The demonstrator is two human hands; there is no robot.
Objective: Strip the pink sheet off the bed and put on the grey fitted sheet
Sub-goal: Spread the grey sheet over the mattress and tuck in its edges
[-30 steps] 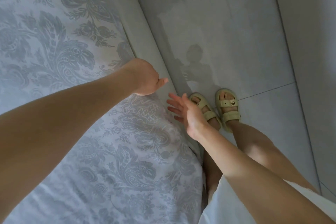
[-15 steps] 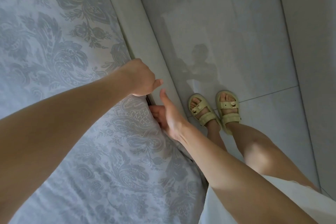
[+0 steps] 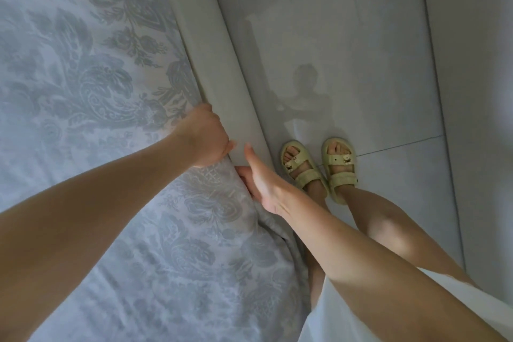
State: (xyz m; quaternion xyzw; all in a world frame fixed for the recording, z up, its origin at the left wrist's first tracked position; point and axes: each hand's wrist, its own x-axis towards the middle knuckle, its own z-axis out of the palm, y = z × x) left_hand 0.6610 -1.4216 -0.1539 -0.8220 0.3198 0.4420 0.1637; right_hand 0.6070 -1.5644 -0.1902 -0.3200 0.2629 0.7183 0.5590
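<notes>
Since the grey fitted sheet (image 3: 111,91) looks soft and limp, left hand (image 3: 204,136) clamps its three-o'clock edge; right hand (image 3: 263,186), flat, presses alongside.

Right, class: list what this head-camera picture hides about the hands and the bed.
Left hand fingertips: head view, curled over the edge of the patterned sheet, hidden by the hand itself; grip unclear.
Right hand fingertips: same view, hidden under the sheet's bulging edge beside the bed frame.
Rest of the sheet: cut off by the left and top picture edges.
</notes>
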